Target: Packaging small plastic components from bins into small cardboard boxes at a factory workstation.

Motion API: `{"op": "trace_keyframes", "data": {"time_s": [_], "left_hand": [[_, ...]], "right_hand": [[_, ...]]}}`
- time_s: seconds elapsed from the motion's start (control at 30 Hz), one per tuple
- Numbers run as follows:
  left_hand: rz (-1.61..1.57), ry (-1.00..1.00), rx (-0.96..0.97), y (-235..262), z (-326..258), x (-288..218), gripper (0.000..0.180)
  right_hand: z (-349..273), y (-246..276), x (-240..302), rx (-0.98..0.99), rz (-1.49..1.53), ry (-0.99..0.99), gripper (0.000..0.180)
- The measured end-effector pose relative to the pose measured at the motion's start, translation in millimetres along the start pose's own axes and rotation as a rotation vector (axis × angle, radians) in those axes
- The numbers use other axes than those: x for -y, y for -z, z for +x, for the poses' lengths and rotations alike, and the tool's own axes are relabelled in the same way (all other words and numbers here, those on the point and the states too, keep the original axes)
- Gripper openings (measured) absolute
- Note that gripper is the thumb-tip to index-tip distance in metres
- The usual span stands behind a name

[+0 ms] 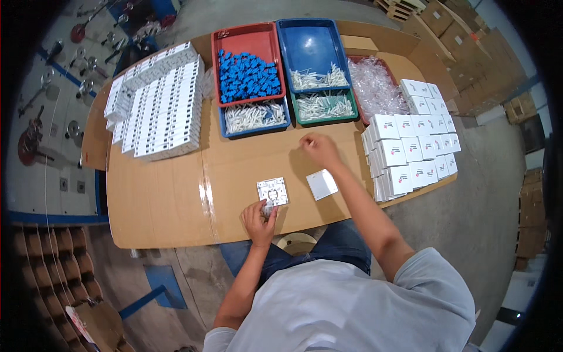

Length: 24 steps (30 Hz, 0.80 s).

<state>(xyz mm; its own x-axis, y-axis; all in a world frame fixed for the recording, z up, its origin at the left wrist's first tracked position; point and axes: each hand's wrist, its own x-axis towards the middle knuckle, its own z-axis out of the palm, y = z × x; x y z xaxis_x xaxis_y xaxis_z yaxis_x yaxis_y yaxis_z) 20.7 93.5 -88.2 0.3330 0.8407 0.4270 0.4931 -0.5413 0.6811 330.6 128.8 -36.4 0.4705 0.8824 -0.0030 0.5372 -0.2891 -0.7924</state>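
Observation:
My left hand grips the near edge of a white square wall-plate base between thumb and fingers. The base rests on the cardboard surface with its cutouts and inner fittings facing up. To its right lies a flat, plain white square cover plate, touched by neither hand. My right hand is above the cardboard, beyond the cover plate and just short of the green tray. Its fingers are curled together and slightly blurred; whatever they hold, if anything, is too small to make out.
A red tray of blue plastic pieces sits on a blue tray of white plugs. Alongside, another blue tray overlaps a green tray. Clear bags fill a red tray. White units and white boxes are stacked at either side.

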Motion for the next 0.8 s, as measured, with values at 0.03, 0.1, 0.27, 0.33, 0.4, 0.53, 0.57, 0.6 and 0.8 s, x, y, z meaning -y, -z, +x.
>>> {"op": "trace_keyframes", "data": {"time_s": [0.03,0.1,0.27,0.33,0.4,0.53,0.57,0.6,0.8], "left_hand": [[-0.005,0.002,0.015,-1.3,1.1,-1.5,0.039],[-0.011,-0.015,0.015,-3.1,1.9,-2.3,0.039],[0.023,0.014,0.036,-4.3,0.3,1.0,0.04],[0.009,0.012,0.033,-4.1,0.0,0.3,0.04],[0.036,0.015,0.036,-3.5,0.0,0.9,0.04],[0.04,0.015,0.032,-3.7,0.3,1.1,0.04],[0.026,0.017,0.029,-4.1,0.8,0.6,0.04],[0.009,0.017,0.025,-5.0,1.5,0.0,0.039],[-0.066,0.002,0.036,0.6,0.6,-0.8,0.031]], "right_hand": [[18.0,12.7,-13.3,-0.161,-0.089,0.062,0.021],[49.1,33.0,-31.5,-0.334,-0.172,0.121,0.02],[91.4,55.2,-50.9,-0.31,-0.399,-0.088,0.022],[99.4,50.7,-55.9,-0.285,-0.419,-0.115,0.022],[104.6,47.9,-58.1,-0.253,-0.437,-0.141,0.023],[110.0,45.0,-61.6,-0.282,-0.358,-0.189,0.018],[110.5,45.8,-64.4,-0.304,-0.333,-0.192,0.016],[110.8,46.8,-69.9,-0.311,-0.334,-0.193,0.016],[95.8,61.9,-69.1,-0.391,-0.191,-0.169,0.016]]}}
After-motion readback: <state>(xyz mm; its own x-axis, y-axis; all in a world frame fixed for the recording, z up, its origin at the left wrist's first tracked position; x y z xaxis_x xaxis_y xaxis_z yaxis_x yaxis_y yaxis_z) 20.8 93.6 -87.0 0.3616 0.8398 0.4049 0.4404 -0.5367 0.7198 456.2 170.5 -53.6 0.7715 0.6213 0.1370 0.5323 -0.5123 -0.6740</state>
